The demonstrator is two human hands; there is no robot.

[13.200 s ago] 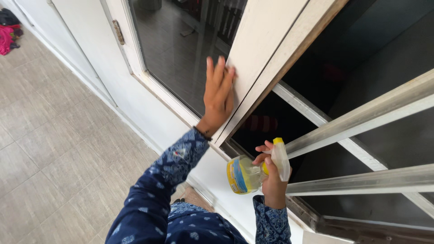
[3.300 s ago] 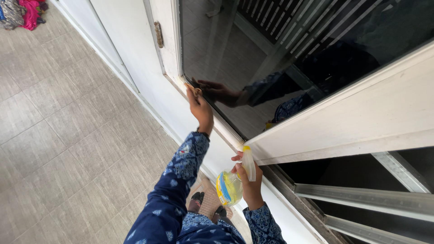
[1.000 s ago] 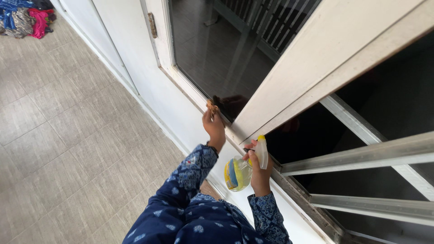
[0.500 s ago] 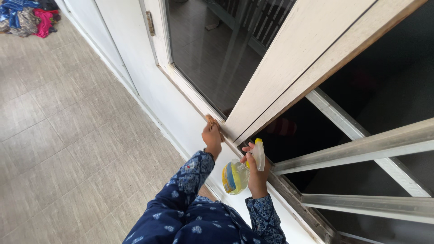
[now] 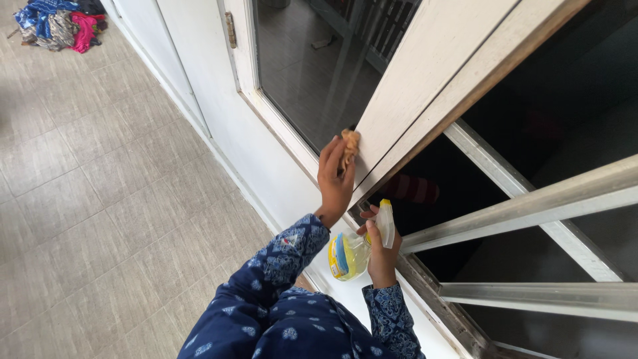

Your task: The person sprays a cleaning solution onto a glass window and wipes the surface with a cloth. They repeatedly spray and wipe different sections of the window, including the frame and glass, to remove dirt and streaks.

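While the right hand [image 5: 381,256] grips it, the spray bottle [image 5: 359,247] lies sideways, nozzle upward.

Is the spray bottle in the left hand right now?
No, the right hand holds the spray bottle; the left hand presses a small cloth on the window frame.

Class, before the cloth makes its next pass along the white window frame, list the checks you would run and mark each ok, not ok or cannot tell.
1. Left hand grips the small tan cloth: ok.
2. Cloth pressed against the open window sash: ok.
3. Right hand holds the spray bottle firmly: ok.
4. Liquid left in the bottle: ok, yellowish fluid shows.
5. Nozzle aimed at the frame: cannot tell.
6. Tiled floor dry underfoot: cannot tell.
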